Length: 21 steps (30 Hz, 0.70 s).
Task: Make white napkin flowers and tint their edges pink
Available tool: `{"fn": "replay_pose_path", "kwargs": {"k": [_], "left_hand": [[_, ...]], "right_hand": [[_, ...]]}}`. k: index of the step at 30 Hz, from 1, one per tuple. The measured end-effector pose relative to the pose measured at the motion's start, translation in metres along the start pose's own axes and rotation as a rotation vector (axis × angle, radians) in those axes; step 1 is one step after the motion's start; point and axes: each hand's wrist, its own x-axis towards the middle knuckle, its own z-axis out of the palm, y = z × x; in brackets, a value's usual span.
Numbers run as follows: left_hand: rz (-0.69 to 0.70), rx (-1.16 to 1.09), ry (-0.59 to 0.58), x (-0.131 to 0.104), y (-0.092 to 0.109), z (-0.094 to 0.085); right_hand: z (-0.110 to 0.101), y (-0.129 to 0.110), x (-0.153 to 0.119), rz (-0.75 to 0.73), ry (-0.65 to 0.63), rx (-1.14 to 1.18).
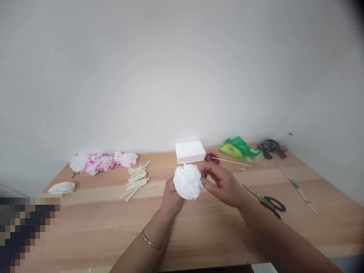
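A round white tissue-paper flower (188, 182) with ruffled layers is held up over the middle of the table. My left hand (172, 199) is closed behind and below it, its fingers mostly hidden by the petals. At the flower's right edge, my right hand (220, 184) pinches a petal between thumb and fingertips. Just behind the flower lies a stack of white tissues (190, 151). A small dark red dish (212, 158) with a thin stick (233, 162) across it sits to the right of the stack.
Pink-spotted paper flowers (106, 163), a white flower (61, 187) and pale short sticks (138, 180) lie left on the wooden table (113, 227). At the right are green packaging (241, 148), dark scraps (270, 148), black-handled scissors (270, 203) and a green-taped stick (294, 184).
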Motion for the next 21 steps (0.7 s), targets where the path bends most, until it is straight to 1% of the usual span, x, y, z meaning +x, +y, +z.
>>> {"fn": "replay_pose_path", "kwargs": {"k": [2,4,6,8,10,11,13,15,17,19,21], "left_hand": [[0.072,0.131,-0.046,-0.001,-0.001,-0.003],[0.12,0.199,-0.049,-0.002,0.0,-0.004],[0.148,0.199,-0.022,-0.003,0.0,-0.004],[0.165,0.18,0.008,-0.004,0.002,-0.004],[0.188,0.184,-0.009,-0.004,0.002,-0.003],[0.211,0.192,-0.031,-0.004,0.002,-0.003],[0.273,0.203,-0.063,-0.004,0.001,-0.004],[0.323,0.197,-0.068,-0.005,0.001,-0.003],[0.344,0.175,-0.07,-0.006,0.002,-0.002],[0.349,0.15,-0.083,-0.008,0.004,0.0],[0.336,0.131,-0.103,-0.009,0.006,0.0]], "right_hand": [[0.002,0.001,-0.002,0.013,-0.016,0.045],[0.003,0.002,-0.003,0.025,-0.02,0.09],[0.003,0.004,-0.002,0.05,-0.005,0.121],[0.002,0.008,0.001,0.078,0.054,0.098],[0.001,0.011,0.005,0.096,0.078,0.036],[0.001,0.012,0.006,0.091,0.057,0.007],[0.002,0.012,0.009,0.045,-0.048,-0.017],[0.003,0.013,0.01,-0.039,-0.153,0.002],[0.005,0.016,0.01,-0.111,-0.224,0.039],[0.006,0.022,0.008,-0.127,-0.285,0.091],[0.006,0.03,0.006,-0.096,-0.32,0.149]]}}
